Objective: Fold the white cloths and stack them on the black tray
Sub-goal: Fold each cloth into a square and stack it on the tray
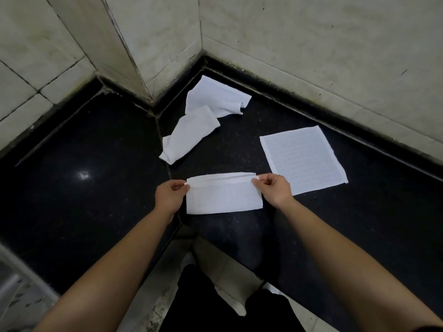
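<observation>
Mid-fold: left hand and right hand pinch the half-folded cloth at its 12 o'clock corners; next, probably fold crosswise.

The folded cloth and the flat cloth are white with a faint grid. The crumpled cloths are plain white. The desk is speckled glossy black, and the wall tiles are dingy cream.

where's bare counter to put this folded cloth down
Widest bare patch: counter left of the left hand, out to the wall. A smaller one lies right of the flat cloth. Crowded: two crumpled cloths at the back corner, the folded cloth in front.
</observation>
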